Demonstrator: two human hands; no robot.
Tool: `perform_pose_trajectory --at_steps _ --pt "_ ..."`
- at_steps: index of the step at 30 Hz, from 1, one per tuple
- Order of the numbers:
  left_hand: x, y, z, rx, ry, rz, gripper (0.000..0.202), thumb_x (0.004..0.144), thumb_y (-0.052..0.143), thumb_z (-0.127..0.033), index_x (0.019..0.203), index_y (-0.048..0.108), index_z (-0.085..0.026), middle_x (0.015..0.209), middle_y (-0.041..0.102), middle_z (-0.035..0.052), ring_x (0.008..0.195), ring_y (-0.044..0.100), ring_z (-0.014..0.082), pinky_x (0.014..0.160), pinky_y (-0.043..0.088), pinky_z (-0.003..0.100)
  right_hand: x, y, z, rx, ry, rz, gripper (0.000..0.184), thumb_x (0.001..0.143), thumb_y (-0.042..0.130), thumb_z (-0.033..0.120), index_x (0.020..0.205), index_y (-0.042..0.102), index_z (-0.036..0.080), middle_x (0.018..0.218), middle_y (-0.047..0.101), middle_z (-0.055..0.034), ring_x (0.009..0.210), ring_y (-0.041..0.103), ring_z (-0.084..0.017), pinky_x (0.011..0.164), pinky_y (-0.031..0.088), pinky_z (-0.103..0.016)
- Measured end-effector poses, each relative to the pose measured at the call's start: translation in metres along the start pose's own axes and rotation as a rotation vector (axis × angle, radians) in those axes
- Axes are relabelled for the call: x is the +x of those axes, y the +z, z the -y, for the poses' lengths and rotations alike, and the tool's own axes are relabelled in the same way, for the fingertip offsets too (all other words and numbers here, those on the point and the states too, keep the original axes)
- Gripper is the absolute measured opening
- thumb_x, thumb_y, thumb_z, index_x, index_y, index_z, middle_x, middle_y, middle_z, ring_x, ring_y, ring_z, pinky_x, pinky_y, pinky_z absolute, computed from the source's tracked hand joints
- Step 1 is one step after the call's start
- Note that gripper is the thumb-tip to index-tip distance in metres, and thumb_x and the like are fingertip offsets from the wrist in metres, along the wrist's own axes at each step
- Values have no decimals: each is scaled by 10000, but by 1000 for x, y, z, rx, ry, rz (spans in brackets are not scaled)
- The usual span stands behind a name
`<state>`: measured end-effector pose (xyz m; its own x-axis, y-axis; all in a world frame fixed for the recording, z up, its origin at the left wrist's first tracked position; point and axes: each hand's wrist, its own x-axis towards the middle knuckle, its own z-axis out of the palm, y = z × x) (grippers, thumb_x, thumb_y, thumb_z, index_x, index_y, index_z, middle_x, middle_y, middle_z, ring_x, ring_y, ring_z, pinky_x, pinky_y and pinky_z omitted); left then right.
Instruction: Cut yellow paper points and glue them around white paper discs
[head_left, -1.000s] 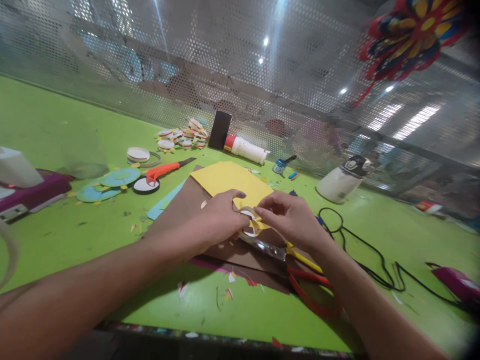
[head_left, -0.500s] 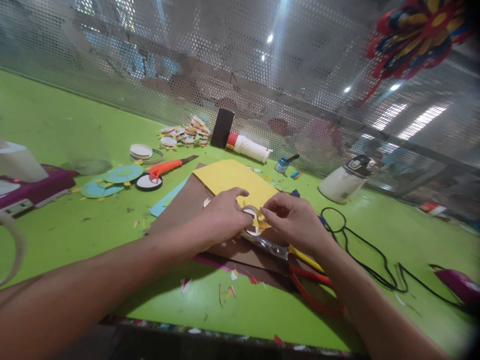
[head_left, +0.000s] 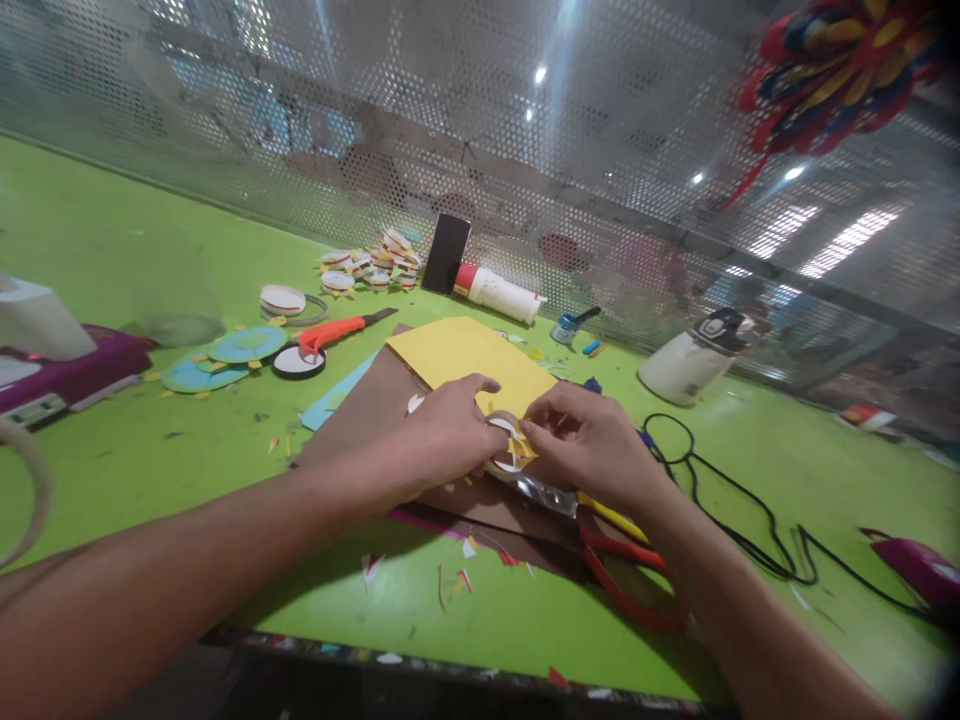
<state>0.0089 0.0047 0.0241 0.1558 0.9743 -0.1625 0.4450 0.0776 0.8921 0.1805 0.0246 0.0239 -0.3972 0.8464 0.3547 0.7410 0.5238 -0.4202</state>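
Centre of the frame, both hands meet over a small white paper ring with yellow bits on its rim. The left hand pinches the ring's left edge, fingers curled tight. The right hand closes thumb and forefinger on its right edge, at the yellow bits. The ring sits just above a brown sheet, at the near corner of a yellow sheet. Below the right wrist lie red-handled scissors. An orange knife rests on the green bench, centre left. A white glue bottle lies beyond the sheets. A black cable curls right of the hands.
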Motion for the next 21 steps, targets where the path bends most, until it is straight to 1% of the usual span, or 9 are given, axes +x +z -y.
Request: perform_pose_trajectory --at_steps 4,7,12,21 --pt "-2 -1 -3 -9 -20 5 684 631 572 -183 1308 474 -202 654 593 5 523 556 160 450 368 230 -1 2 -1 -24 -4 -9 131 753 605 170 622 600 172 614 570 -6 554 497 -127 524 383 -266" --pt "-2 -1 -2 5 -3 7 695 616 577 -179 1303 476 -191 649 595 2 517 545 154 437 354 225 -2 2 0 -26 -19 -20 146 760 598 168 615 585 173 610 559 -1 551 483 -123 522 372 -264" --pt "-1 0 1 0 -5 5 719 607 582 -186 1316 466 -197 653 597 -1 529 558 155 450 361 225 -1 2 1 -3 -26 -39 135 765 593 164 630 590 168 607 553 -1 546 479 -122 521 367 -263" --pt "-3 0 -5 21 -43 1 703 607 575 -181 1303 481 -212 621 566 -18 511 523 142 438 345 222 -4 5 -1 -11 -60 -57 137 775 587 151 639 583 167 626 560 -2 567 486 -124 538 362 -264"
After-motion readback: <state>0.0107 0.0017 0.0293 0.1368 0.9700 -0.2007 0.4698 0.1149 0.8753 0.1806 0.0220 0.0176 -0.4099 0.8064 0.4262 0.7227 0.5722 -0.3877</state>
